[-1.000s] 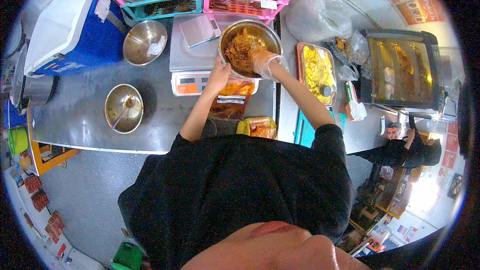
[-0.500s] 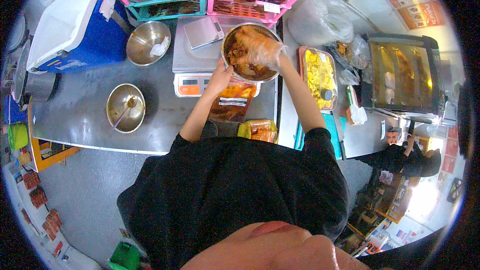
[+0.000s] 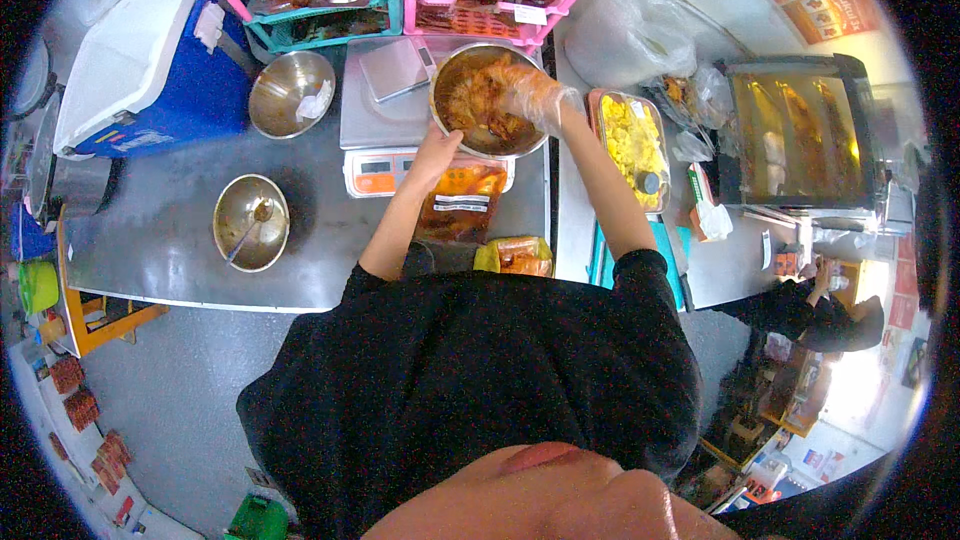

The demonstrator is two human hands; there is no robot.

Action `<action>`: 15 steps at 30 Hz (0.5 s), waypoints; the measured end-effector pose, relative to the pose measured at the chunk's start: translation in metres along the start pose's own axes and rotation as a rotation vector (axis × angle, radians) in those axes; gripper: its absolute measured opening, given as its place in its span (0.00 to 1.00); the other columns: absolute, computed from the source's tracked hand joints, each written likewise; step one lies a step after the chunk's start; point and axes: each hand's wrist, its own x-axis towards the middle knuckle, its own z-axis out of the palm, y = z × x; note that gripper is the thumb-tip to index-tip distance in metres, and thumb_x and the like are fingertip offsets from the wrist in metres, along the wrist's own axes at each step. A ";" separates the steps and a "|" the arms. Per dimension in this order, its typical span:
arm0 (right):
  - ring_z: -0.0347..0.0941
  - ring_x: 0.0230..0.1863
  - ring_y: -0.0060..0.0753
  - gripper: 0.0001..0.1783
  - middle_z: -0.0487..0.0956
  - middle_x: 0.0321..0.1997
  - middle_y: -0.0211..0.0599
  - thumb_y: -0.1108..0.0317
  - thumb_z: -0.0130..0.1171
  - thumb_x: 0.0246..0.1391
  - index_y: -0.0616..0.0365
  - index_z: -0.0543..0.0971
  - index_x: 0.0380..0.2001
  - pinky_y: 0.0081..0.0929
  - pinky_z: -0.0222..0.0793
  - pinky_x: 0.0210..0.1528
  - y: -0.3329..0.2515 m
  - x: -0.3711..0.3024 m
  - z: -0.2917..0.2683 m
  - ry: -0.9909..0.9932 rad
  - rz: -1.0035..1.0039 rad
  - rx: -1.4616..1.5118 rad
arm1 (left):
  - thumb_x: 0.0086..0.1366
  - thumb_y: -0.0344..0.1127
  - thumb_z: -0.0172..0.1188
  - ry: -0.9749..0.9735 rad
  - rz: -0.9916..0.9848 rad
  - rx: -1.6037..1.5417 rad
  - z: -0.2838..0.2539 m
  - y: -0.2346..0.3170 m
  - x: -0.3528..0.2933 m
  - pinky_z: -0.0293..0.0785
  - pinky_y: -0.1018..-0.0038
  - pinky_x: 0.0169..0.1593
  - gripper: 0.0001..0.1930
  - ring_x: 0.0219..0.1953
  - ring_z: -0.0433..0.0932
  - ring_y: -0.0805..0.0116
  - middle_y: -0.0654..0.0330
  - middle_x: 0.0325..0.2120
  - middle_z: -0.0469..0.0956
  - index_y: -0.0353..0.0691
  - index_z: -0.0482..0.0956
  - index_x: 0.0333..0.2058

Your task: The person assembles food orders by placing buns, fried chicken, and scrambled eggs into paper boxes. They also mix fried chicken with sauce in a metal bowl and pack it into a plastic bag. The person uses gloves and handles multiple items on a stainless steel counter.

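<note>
A steel mixing bowl point(image 3: 512, 150) filled with brown, sauced food point(image 3: 480, 100) sits by the platform of a kitchen scale point(image 3: 375, 172), tilted slightly toward me. My left hand point(image 3: 436, 155) grips the bowl's near left rim, thumb on the edge. Inside a clear plastic glove, my right hand point(image 3: 535, 98) reaches into the bowl from the right; its fingers are among the food and cannot be made out. Just below the scale lies a sealed pouch point(image 3: 462, 208) of reddish-brown contents. Closer to me is a yellow-edged pack point(image 3: 515, 258).
A flat small scale point(image 3: 392, 70) rests on the larger one. To the left are a steel bowl with a spoon point(image 3: 252, 223), another bowl with crumpled tissue point(image 3: 290, 95) and a blue cooler point(image 3: 195, 90). Pink racks point(image 3: 500, 25) stand behind; a yellow-food tray point(image 3: 632, 145) lies right.
My gloved right hand has moved slightly within the bowl, and the food beneath it looks shifted. My left hand keeps its hold on the rim. The view has shifted a little.
</note>
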 end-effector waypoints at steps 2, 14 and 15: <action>0.71 0.50 0.50 0.24 0.76 0.47 0.50 0.56 0.56 0.48 0.52 0.73 0.49 0.39 0.65 0.56 -0.005 -0.002 -0.011 0.097 -0.080 0.045 | 0.64 0.26 0.43 0.028 0.062 0.014 0.003 -0.001 0.001 0.83 0.64 0.31 0.26 0.36 0.80 0.50 0.45 0.51 0.65 0.42 0.45 0.59; 0.65 0.55 0.54 0.32 0.68 0.57 0.44 0.46 0.60 0.43 0.45 0.71 0.52 0.49 0.62 0.56 0.016 -0.123 0.023 0.189 -0.320 -0.258 | 0.65 0.26 0.41 -0.169 -0.126 0.205 0.075 0.005 -0.055 0.84 0.67 0.32 0.24 0.36 0.80 0.54 0.48 0.49 0.68 0.40 0.51 0.59; 0.65 0.56 0.54 0.33 0.68 0.58 0.44 0.46 0.60 0.42 0.45 0.71 0.52 0.50 0.62 0.56 0.015 -0.133 0.036 0.202 -0.274 -0.376 | 0.64 0.25 0.42 -0.174 -0.130 0.174 0.083 0.001 -0.060 0.83 0.70 0.30 0.25 0.31 0.81 0.55 0.44 0.49 0.67 0.37 0.49 0.59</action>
